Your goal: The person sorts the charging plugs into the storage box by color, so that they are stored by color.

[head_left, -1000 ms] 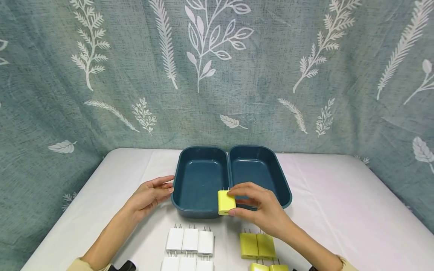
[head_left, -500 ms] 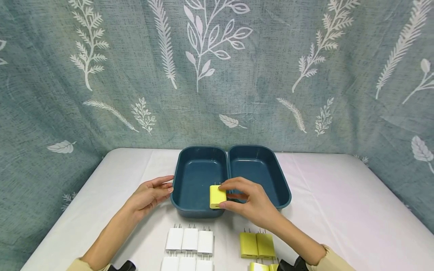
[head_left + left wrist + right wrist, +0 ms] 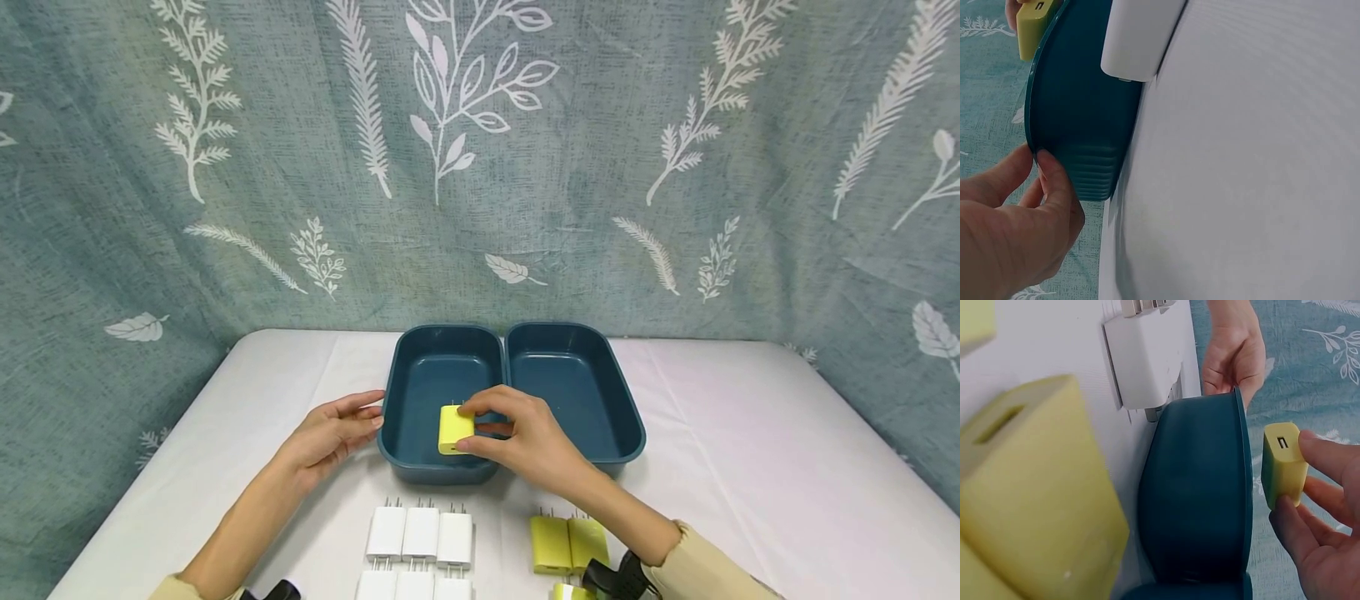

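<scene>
My right hand (image 3: pixel 525 437) pinches a yellow wall charger (image 3: pixel 452 432) between thumb and fingers, prongs pointing away. The charger is held over the left blue bin (image 3: pixel 408 392), above its rim. In the right wrist view, a USB port shows on the end of the held charger (image 3: pixel 1284 465). My left hand (image 3: pixel 333 433) is at that bin's left side; the left wrist view shows its thumb and a finger pinching the rim (image 3: pixel 1030 106). The right blue bin (image 3: pixel 577 400) stands alongside, with nothing visible in it.
White chargers (image 3: pixel 422 532) lie in rows in front of the left bin. Yellow chargers (image 3: pixel 551 543) lie to their right, partly hidden by the right forearm. White cloth (image 3: pixel 735 433) covers the table, and a patterned curtain (image 3: pixel 480 250) hangs behind.
My right hand has carried the yellow charger leftward and slightly away, from the left bin's near right corner to over its inside. The left hand and bins have stayed put.
</scene>
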The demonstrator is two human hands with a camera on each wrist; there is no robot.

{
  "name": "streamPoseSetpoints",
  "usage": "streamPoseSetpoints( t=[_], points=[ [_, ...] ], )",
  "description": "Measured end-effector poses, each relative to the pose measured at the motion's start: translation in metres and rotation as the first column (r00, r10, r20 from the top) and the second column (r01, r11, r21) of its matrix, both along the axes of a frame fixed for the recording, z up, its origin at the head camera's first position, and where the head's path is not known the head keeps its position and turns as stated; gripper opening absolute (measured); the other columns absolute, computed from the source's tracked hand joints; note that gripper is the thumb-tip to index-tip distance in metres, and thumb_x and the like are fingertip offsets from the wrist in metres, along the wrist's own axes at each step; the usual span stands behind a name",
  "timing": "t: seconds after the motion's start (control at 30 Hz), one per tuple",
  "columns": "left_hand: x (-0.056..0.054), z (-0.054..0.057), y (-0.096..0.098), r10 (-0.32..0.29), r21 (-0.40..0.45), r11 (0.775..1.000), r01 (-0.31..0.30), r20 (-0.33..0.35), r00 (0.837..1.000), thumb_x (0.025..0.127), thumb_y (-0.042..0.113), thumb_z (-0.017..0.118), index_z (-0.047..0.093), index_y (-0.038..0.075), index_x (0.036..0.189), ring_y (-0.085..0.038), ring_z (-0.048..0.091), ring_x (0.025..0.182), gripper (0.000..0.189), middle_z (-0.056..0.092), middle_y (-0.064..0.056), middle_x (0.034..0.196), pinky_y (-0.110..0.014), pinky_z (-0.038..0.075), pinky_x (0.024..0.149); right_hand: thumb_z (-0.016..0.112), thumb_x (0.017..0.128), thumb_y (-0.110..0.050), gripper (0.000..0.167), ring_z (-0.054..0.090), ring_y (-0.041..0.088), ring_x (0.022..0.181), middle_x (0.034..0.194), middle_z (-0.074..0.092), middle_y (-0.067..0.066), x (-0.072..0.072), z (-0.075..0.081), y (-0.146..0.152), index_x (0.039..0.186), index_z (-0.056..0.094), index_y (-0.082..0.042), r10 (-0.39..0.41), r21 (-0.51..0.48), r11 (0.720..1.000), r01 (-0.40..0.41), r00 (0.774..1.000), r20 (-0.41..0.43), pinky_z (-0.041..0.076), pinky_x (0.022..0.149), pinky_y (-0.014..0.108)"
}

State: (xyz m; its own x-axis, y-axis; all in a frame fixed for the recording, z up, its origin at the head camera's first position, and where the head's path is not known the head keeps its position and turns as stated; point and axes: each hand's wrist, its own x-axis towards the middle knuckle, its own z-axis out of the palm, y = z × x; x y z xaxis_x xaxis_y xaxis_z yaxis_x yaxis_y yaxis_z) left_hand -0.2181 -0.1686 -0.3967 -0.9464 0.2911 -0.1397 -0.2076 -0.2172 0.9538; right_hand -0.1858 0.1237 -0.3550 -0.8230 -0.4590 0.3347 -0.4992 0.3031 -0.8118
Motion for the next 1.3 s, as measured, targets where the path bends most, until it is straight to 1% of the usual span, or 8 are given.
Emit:
streamPoseSetpoints(
  t=[0.23,0.4,0.6,0.73,0.87,1.0,1.13,1.3],
  points=[
    [0.0,-0.001,0.0,0.011,-0.007,1.0,-0.011,0.007,1.0,0.091,-0.009,0.062,0.044,-0.01,0.143,-0.013,0.066,0.091,0.054,0.066,-0.005,0.103,-0.024,0.055,0.082,0.082,0.082,-0.013,0.033,0.064,0.02,0.102,0.112,0.063,0.003,-0.006,0.004,-0.015,0.112,0.071,-0.006,-0.017,0.082,0.996,0.019,1.0,-0.026,0.055,0.085,0.023],
    [-0.001,-0.001,0.001,0.02,-0.012,1.0,-0.02,0.006,1.0,0.091,-0.009,0.062,0.046,-0.009,0.142,-0.013,0.066,0.091,0.054,0.066,-0.005,0.103,-0.024,0.055,0.081,0.082,0.083,-0.013,0.032,0.064,0.021,0.101,0.111,0.063,0.005,-0.011,0.004,-0.026,0.112,0.071,-0.004,-0.026,0.14,0.99,0.031,0.999,-0.033,0.055,0.085,0.025],
    [0.0,-0.001,0.001,0.026,-0.008,1.0,-0.026,0.008,1.0,0.091,-0.008,0.063,0.047,-0.009,0.141,-0.013,0.066,0.092,0.053,0.067,-0.005,0.103,-0.024,0.055,0.082,0.082,0.083,-0.018,0.033,0.064,0.02,0.099,0.109,0.064,0.003,-0.016,0.004,-0.037,0.113,0.072,-0.006,-0.012,0.255,0.967,0.02,0.999,-0.032,0.056,0.083,0.027],
    [0.0,0.0,0.001,0.019,0.008,1.0,-0.019,0.012,1.0,0.091,-0.009,0.062,0.045,-0.011,0.142,-0.014,0.066,0.092,0.054,0.067,-0.006,0.104,-0.024,0.055,0.083,0.082,0.083,-0.02,0.033,0.064,0.021,0.097,0.106,0.065,0.003,-0.018,0.003,-0.043,0.112,0.073,-0.008,-0.01,0.309,0.951,0.02,0.999,-0.033,0.055,0.08,0.026],
    [0.0,0.001,0.001,0.014,0.016,1.0,-0.014,0.01,1.0,0.091,-0.009,0.062,0.043,-0.012,0.143,-0.014,0.066,0.092,0.055,0.067,-0.008,0.105,-0.025,0.055,0.083,0.083,0.083,-0.021,0.032,0.064,0.02,0.093,0.103,0.066,0.002,-0.021,-0.001,-0.049,0.11,0.074,-0.008,-0.013,0.343,0.939,0.024,0.999,-0.034,0.053,0.076,0.025],
    [0.0,0.0,0.0,0.016,0.016,1.0,-0.016,0.009,1.0,0.091,-0.009,0.062,0.043,-0.012,0.143,-0.015,0.066,0.093,0.055,0.067,-0.009,0.107,-0.024,0.055,0.083,0.083,0.082,-0.019,0.031,0.063,0.022,0.091,0.101,0.067,0.003,-0.024,-0.004,-0.055,0.109,0.074,-0.006,-0.001,0.364,0.931,0.008,1.0,-0.02,0.052,0.073,0.023],
    [0.0,-0.001,0.0,0.005,0.013,1.0,-0.005,0.0,1.0,0.091,-0.009,0.062,0.041,-0.013,0.143,-0.016,0.066,0.096,0.056,0.067,-0.011,0.11,-0.025,0.054,0.085,0.083,0.081,-0.017,0.032,0.063,0.024,0.094,0.101,0.067,0.006,-0.027,-0.007,-0.059,0.109,0.074,-0.003,0.013,0.373,0.928,-0.009,1.0,-0.006,0.052,0.073,0.022],
    [-0.001,-0.001,0.001,0.004,0.016,1.0,-0.003,-0.005,1.0,0.091,-0.01,0.06,0.041,-0.013,0.143,-0.016,0.066,0.098,0.056,0.066,-0.013,0.113,-0.025,0.054,0.085,0.085,0.079,-0.018,0.034,0.063,0.024,0.093,0.1,0.067,0.006,-0.03,-0.01,-0.062,0.108,0.074,-0.004,0.018,0.389,0.921,-0.014,1.0,-0.007,0.051,0.071,0.022]
  ],
)
